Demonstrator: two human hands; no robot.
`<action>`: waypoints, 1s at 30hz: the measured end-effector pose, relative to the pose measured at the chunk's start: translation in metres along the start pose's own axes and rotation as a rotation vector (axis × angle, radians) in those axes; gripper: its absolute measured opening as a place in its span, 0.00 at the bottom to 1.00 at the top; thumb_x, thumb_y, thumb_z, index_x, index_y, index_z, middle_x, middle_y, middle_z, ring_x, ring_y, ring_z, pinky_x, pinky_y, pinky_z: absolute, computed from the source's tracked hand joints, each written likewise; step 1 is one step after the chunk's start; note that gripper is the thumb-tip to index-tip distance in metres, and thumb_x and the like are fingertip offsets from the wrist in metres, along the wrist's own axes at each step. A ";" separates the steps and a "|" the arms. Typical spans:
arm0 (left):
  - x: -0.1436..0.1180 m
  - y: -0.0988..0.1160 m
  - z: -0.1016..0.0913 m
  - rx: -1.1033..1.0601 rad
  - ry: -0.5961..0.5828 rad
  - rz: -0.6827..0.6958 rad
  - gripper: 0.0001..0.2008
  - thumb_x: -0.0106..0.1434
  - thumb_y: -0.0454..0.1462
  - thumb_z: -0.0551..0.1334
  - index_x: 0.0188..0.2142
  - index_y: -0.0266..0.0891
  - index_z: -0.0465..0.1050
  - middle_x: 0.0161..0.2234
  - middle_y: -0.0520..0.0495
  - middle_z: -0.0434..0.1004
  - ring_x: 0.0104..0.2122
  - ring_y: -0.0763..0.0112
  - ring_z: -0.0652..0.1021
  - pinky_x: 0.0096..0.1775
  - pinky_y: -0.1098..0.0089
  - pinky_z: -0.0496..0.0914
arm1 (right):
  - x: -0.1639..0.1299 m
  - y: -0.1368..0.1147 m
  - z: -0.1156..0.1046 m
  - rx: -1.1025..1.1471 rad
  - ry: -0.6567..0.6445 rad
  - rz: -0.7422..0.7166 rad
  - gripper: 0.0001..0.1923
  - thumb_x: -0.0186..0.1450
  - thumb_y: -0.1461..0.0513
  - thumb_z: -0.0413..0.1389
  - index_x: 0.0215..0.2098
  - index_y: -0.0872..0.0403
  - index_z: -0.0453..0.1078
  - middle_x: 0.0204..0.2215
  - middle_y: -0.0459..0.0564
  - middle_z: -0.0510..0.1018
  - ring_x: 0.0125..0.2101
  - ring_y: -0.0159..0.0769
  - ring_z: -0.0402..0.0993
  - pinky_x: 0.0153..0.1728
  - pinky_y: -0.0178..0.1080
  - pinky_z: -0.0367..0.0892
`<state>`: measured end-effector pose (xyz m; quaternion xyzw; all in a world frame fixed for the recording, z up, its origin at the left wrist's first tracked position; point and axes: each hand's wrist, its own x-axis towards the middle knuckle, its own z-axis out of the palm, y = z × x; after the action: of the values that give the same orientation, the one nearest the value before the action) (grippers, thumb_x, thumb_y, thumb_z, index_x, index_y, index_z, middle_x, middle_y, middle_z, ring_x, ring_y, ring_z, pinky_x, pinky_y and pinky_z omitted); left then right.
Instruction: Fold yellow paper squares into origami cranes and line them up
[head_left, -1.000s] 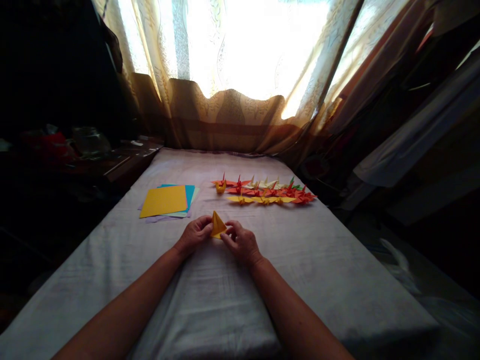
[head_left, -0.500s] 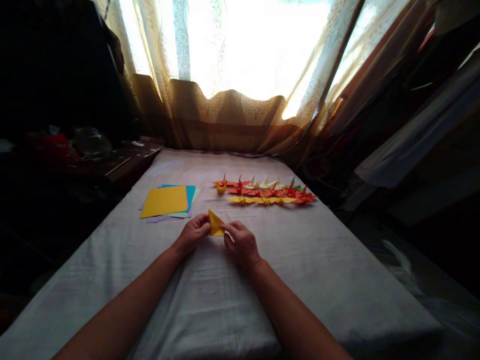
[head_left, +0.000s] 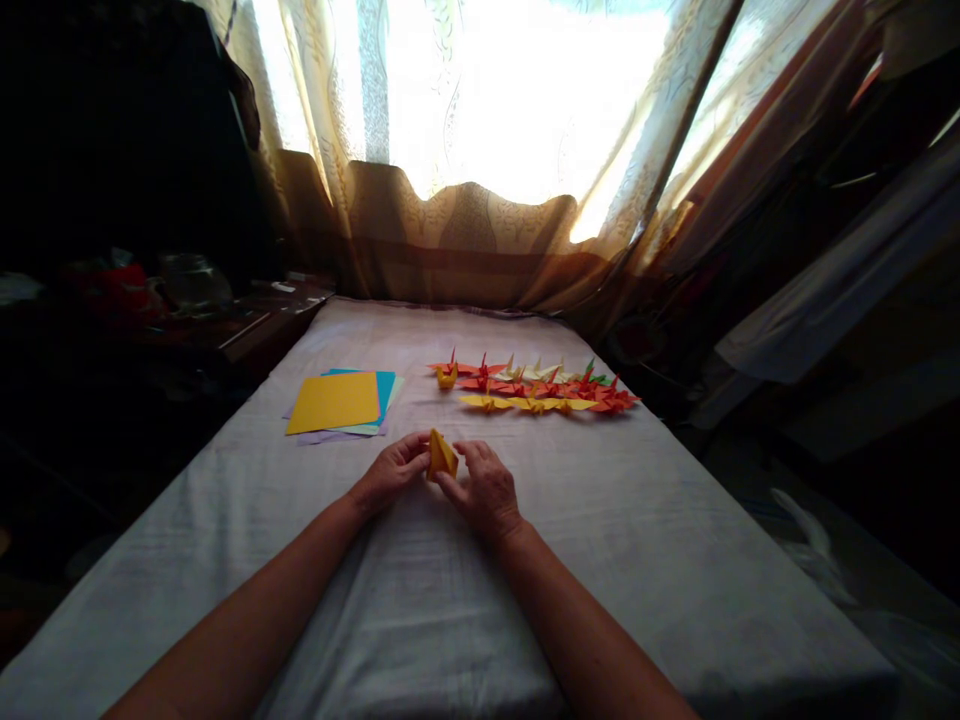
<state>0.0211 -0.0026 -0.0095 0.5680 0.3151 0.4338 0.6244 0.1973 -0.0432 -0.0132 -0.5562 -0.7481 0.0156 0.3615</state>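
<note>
A small piece of folded yellow origami paper [head_left: 442, 457] is held up over the white cloth, its folds partly spread so that it looks like a pointed pocket. My left hand [head_left: 395, 470] pinches its left edge between thumb and fingers. On the other side, my right hand [head_left: 484, 487] has its thumb at the lower edge and its fingertips curled around the right edge. The fingertips behind the paper are hidden. Beyond my hands lie rows of folded paper cranes, among them a yellow crane [head_left: 534, 405] and a red crane [head_left: 484, 367].
A stack of square paper sheets [head_left: 334, 402], yellow on top, lies left of my hands. The table [head_left: 622, 560] has a white cloth. A glass jar [head_left: 193, 283] stands on a dark side surface at left. A curtain [head_left: 465, 240] hangs behind.
The paper was a flat triangle; now it is turned and its layers stand apart. My right thumb has moved down to its lower edge. The view has shifted slightly.
</note>
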 end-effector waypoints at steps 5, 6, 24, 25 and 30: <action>-0.004 0.004 0.003 0.049 -0.043 -0.018 0.24 0.54 0.52 0.70 0.42 0.36 0.78 0.40 0.44 0.82 0.39 0.61 0.79 0.45 0.65 0.71 | -0.001 0.002 0.000 0.076 -0.036 -0.036 0.10 0.64 0.58 0.60 0.43 0.51 0.73 0.37 0.50 0.78 0.38 0.38 0.75 0.41 0.37 0.68; -0.005 0.005 0.003 0.058 -0.049 -0.020 0.24 0.54 0.52 0.70 0.41 0.36 0.78 0.39 0.44 0.82 0.39 0.61 0.79 0.44 0.65 0.71 | -0.001 0.002 -0.001 0.089 -0.039 -0.040 0.10 0.64 0.58 0.59 0.43 0.51 0.73 0.36 0.49 0.78 0.37 0.38 0.75 0.40 0.36 0.68; -0.006 0.008 0.009 0.197 0.031 -0.024 0.23 0.48 0.52 0.73 0.32 0.37 0.72 0.29 0.51 0.74 0.31 0.69 0.74 0.37 0.70 0.70 | -0.003 0.006 -0.002 0.113 0.041 0.105 0.10 0.65 0.62 0.52 0.40 0.53 0.74 0.32 0.49 0.78 0.28 0.34 0.72 0.35 0.34 0.66; -0.006 0.008 0.011 0.209 0.042 -0.026 0.22 0.48 0.51 0.73 0.32 0.37 0.73 0.29 0.52 0.74 0.30 0.69 0.74 0.36 0.70 0.69 | -0.003 0.005 -0.001 0.102 0.043 0.107 0.10 0.64 0.61 0.53 0.40 0.53 0.74 0.32 0.49 0.78 0.29 0.34 0.72 0.35 0.34 0.67; -0.005 0.005 0.013 0.224 0.113 -0.026 0.20 0.49 0.50 0.73 0.31 0.37 0.74 0.27 0.54 0.73 0.29 0.71 0.73 0.33 0.73 0.67 | -0.005 0.004 0.001 0.119 0.038 0.059 0.10 0.64 0.60 0.54 0.42 0.53 0.73 0.33 0.49 0.79 0.29 0.35 0.73 0.36 0.35 0.68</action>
<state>0.0301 -0.0126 -0.0033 0.6047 0.4036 0.4191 0.5438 0.2011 -0.0453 -0.0181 -0.5557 -0.7222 0.0601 0.4073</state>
